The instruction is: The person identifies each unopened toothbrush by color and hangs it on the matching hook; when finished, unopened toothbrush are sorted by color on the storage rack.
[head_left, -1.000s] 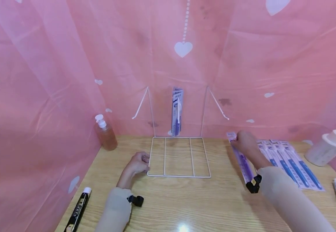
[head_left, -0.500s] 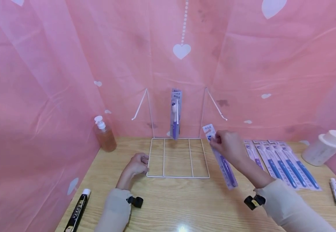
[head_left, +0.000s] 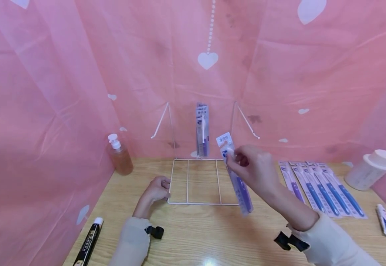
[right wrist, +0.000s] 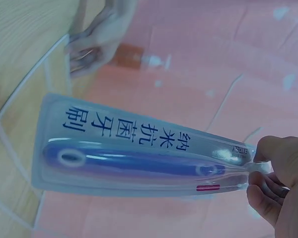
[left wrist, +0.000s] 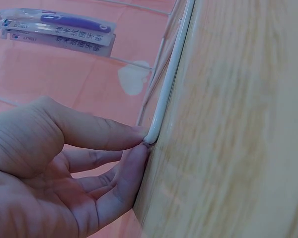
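My right hand (head_left: 256, 168) pinches a purple toothbrush in a clear blister pack (head_left: 241, 190) near its upper part, in front of the right side of the white wire display rack (head_left: 206, 203). In the right wrist view the toothbrush pack (right wrist: 134, 166) hangs from thumb and fingers, its handle end away from the hand. My left hand (head_left: 158, 188) pinches the rack's left base wire; in the left wrist view thumb and finger meet at a corner of the white wire (left wrist: 164, 106). Packaged toothbrushes (head_left: 202, 131) hang on the rack's middle hook.
To the right lie several packaged toothbrushes (head_left: 324, 190), a white bottle (head_left: 371, 170) and a small toothpaste tube (head_left: 384, 221). At left stand a pump bottle (head_left: 121, 157) and, lying nearer, a black tube (head_left: 88, 244). A pink curtain (head_left: 129, 55) hangs behind the rack's side hooks.
My right hand has lifted the purple toothbrush pack off the table beside the others and carried it left to the rack. The left hand stays on the rack's left edge.
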`<act>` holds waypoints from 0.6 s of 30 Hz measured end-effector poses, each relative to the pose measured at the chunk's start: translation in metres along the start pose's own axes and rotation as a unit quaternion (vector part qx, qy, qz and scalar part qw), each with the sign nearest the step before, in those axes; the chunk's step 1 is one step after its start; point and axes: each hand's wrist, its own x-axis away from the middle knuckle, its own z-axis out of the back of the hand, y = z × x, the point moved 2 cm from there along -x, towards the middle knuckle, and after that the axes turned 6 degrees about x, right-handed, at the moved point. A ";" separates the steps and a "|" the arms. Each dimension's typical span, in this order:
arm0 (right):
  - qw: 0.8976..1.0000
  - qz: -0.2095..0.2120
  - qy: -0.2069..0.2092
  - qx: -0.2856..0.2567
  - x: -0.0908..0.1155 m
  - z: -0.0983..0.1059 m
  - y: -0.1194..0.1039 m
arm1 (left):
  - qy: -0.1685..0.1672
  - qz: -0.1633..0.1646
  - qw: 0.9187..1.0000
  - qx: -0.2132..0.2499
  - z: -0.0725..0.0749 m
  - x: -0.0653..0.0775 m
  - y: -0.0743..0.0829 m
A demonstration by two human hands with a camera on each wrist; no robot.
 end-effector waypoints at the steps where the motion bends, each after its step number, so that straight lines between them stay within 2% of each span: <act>1: 1.000 0.007 0.003 -0.005 -0.002 0.002 -0.005 | 0.001 0.001 1.000 -0.002 0.000 0.000 0.000; 8: 0.999 0.033 0.026 -0.030 -0.019 -0.006 -0.030 | 0.004 0.011 1.000 -0.016 0.003 -0.002 0.001; 18: 0.999 0.001 -0.001 -0.045 -0.026 -0.019 -0.038 | 0.003 0.002 1.000 -0.014 -0.004 -0.004 0.004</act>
